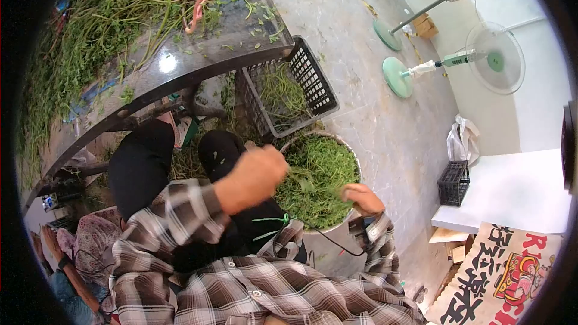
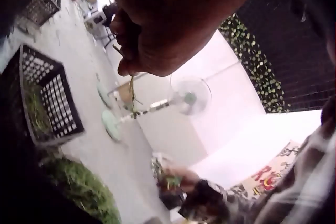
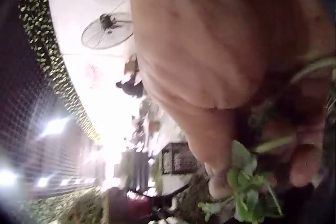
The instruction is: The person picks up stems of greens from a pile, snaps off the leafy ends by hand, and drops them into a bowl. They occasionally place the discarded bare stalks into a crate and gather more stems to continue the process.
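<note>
My left hand (image 1: 253,177) is raised beside the round container (image 1: 360,171) full of cut greens (image 1: 319,174). In the left wrist view its curled fingers pinch a thin stem (image 2: 132,88). Over the container's right side is my right hand (image 1: 363,198), fingers curled. The right wrist view shows that hand (image 3: 210,66) gripping a leafy green sprig (image 3: 247,187), its leaves hanging out past the fingertips. The two hands are apart.
A black crate (image 1: 328,93) holding some stems stands behind the container. A dark table (image 1: 198,63) at upper left bears a large heap of greens (image 1: 108,24). Two fans (image 1: 397,77) stand on the floor; another person (image 1: 90,253) is at lower left.
</note>
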Action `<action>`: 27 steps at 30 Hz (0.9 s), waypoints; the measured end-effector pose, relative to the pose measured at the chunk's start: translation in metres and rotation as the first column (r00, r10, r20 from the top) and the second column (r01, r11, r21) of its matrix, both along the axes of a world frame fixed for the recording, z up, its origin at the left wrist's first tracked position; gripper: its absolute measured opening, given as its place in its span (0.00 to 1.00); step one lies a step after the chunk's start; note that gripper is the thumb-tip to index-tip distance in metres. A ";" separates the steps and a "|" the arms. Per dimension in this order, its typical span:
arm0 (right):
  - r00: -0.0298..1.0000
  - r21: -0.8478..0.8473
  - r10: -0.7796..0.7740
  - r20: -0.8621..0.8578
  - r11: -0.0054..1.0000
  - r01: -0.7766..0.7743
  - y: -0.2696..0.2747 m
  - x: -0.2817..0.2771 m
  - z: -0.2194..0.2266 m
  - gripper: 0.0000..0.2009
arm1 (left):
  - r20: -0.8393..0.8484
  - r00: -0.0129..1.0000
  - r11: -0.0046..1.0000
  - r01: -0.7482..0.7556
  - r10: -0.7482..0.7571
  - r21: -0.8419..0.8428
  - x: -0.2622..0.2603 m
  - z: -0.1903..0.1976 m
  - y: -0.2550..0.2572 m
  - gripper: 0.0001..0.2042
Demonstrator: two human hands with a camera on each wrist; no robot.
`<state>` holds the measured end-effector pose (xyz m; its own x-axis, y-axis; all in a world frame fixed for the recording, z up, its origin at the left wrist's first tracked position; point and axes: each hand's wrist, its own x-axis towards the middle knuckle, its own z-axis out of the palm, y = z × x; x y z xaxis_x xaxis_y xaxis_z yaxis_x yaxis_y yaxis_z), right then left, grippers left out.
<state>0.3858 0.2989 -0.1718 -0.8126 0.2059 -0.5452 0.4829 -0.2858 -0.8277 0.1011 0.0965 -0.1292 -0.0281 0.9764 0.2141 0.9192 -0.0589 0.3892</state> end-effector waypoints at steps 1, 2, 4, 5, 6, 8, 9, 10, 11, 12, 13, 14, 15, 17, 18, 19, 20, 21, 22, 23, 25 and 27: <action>0.998 0.150 -0.058 0.002 0.987 0.057 0.024 0.037 -0.026 0.08 | 0.057 0.993 0.993 -0.108 0.105 0.054 -0.016 0.009 -0.001 0.03; 0.994 0.298 -0.110 -0.007 0.949 0.107 0.036 0.058 -0.041 0.08 | 0.040 0.988 0.985 -0.151 0.148 0.085 -0.032 0.018 0.000 0.02; 0.804 -0.008 -0.570 0.169 0.815 0.579 0.025 0.059 -0.015 0.07 | 0.166 0.967 0.959 -0.223 0.194 0.176 -0.039 0.029 0.006 0.04; 0.795 0.020 -0.575 0.192 0.812 0.583 0.035 0.077 -0.029 0.09 | 0.169 0.966 0.960 -0.224 0.196 0.166 -0.035 0.029 0.006 0.04; 0.790 0.020 -0.581 0.194 0.808 0.589 0.035 0.077 -0.036 0.09 | 0.233 0.957 0.964 -0.214 0.175 0.156 -0.031 0.028 0.009 0.05; 0.886 0.625 -0.307 0.348 0.780 0.024 0.038 0.075 -0.045 0.14 | 0.302 0.943 0.969 -0.191 0.138 0.154 -0.023 0.025 0.013 0.06; 0.920 0.832 -0.155 0.360 0.499 -0.242 0.049 0.088 -0.074 0.17 | 0.298 0.944 0.973 -0.190 0.144 0.132 -0.020 0.023 0.012 0.05; 0.920 0.832 -0.157 0.359 0.500 -0.239 0.044 0.073 -0.064 0.17 | 0.291 0.944 0.975 -0.192 0.154 0.108 -0.018 0.021 0.011 0.04; 0.948 0.837 -0.184 0.260 0.532 -0.127 0.040 0.050 -0.060 0.17 | 0.285 0.946 0.976 -0.191 0.154 0.105 -0.017 0.020 0.011 0.04; 0.963 0.827 -0.216 0.160 0.563 -0.011 0.029 0.018 -0.045 0.17 | 0.302 0.941 0.976 -0.192 0.154 0.100 -0.016 0.019 0.012 0.04; 0.961 0.620 -0.244 0.126 0.776 0.116 0.016 -0.012 -0.025 0.17 | 0.319 0.936 0.977 -0.189 0.150 0.095 -0.015 0.019 0.012 0.04; 0.954 0.352 -0.282 0.101 0.907 0.231 0.004 -0.040 -0.004 0.17 | 0.310 0.940 0.979 -0.180 0.144 0.090 -0.013 0.019 0.012 0.04; 0.974 0.268 -0.222 0.045 0.942 0.203 -0.008 -0.063 0.010 0.18 | 0.316 0.937 0.980 -0.182 0.150 0.075 -0.011 0.018 0.012 0.04; 0.990 0.158 -0.126 -0.057 0.978 0.134 -0.029 -0.100 0.034 0.19 | 0.322 0.934 0.981 -0.182 0.154 0.060 -0.009 0.018 0.013 0.04; 0.991 0.130 -0.088 -0.100 0.986 0.101 -0.038 -0.114 0.042 0.19 | 0.329 0.931 0.981 -0.184 0.156 0.057 -0.009 0.017 0.012 0.04; 0.991 0.125 -0.088 -0.103 0.987 0.100 -0.044 -0.124 0.046 0.19 | 0.335 0.929 0.981 -0.188 0.161 0.051 -0.009 0.017 0.011 0.04; 0.982 0.054 -0.106 -0.158 0.992 0.116 -0.048 -0.133 0.049 0.19 | 0.331 0.929 0.981 -0.189 0.164 0.046 -0.010 0.017 0.010 0.04; 0.969 -0.018 -0.128 -0.212 0.992 0.128 -0.052 -0.139 0.049 0.18 | 0.334 0.928 0.982 -0.186 0.165 0.034 -0.010 0.019 0.009 0.04; 0.968 -0.021 -0.129 -0.214 0.992 0.127 -0.055 -0.144 0.047 0.18 | 0.337 0.927 0.983 -0.182 0.164 0.023 -0.010 0.019 0.009 0.04; 0.957 -0.065 -0.175 -0.233 0.984 0.164 -0.057 -0.147 0.044 0.16 | 0.335 0.928 0.983 -0.181 0.163 0.020 -0.010 0.019 0.009 0.04; 0.937 -0.098 -0.240 -0.253 0.970 0.222 -0.059 -0.152 0.037 0.12 | 0.342 0.924 0.983 -0.184 0.170 0.010 -0.009 0.018 0.008 0.04; 0.933 -0.148 -0.256 -0.252 0.963 0.224 -0.060 -0.153 0.033 0.11 | 0.337 0.927 0.984 -0.176 0.167 -0.002 -0.009 0.018 0.008 0.04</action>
<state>0.2330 0.2386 -0.1384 -0.8656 0.3613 -0.3468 0.1542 -0.4665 -0.8710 0.0920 0.1043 -0.1109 -0.2694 0.9440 0.1903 0.7328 0.0727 0.6766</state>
